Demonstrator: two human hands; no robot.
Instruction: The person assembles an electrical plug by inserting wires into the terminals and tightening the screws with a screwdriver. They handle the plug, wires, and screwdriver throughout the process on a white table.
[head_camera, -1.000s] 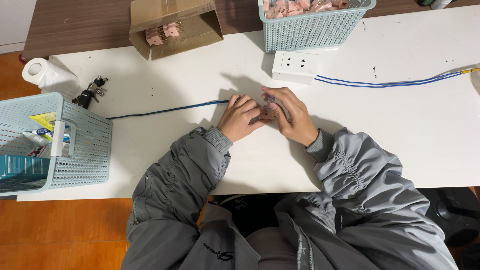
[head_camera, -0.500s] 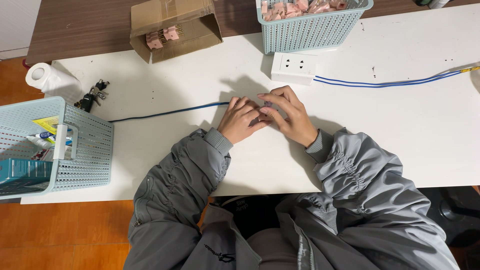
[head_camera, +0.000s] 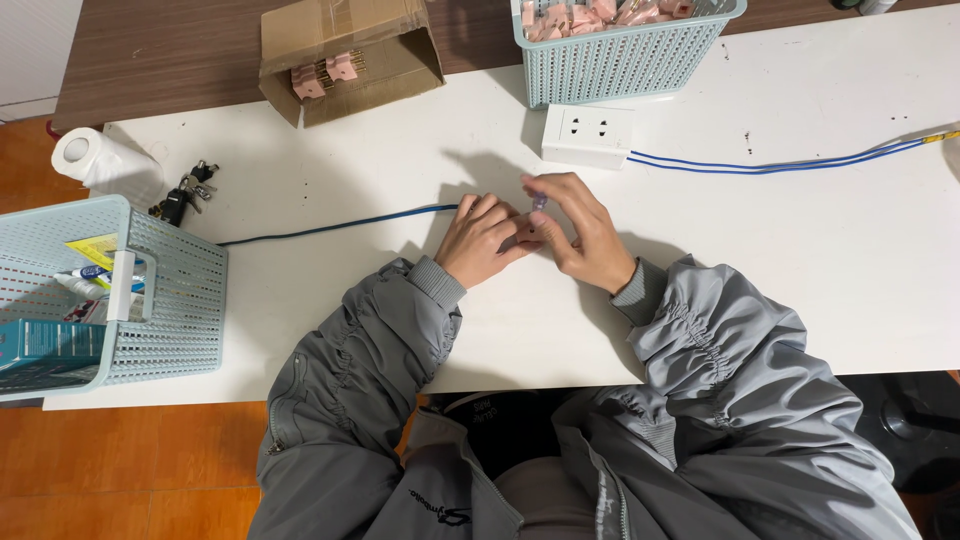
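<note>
The small clear connector is sitting between my two hands near the middle of the white table, and I am pinching it. My left hand is curling its fingers around the end of the blue cable, which is running from my fingers toward the table's left edge. My right hand is closing thumb and forefinger on the connector, the other fingers arching loosely above it. Whether the cable end is already inside the connector I cannot tell, since my fingers are covering the joint. Just beyond my hands a white socket block is lying flat, with a pair of blue wires trailing toward the right edge. A pale blue basket of pink parts is standing at the far edge, and a cardboard box is lying beside it.
</note>
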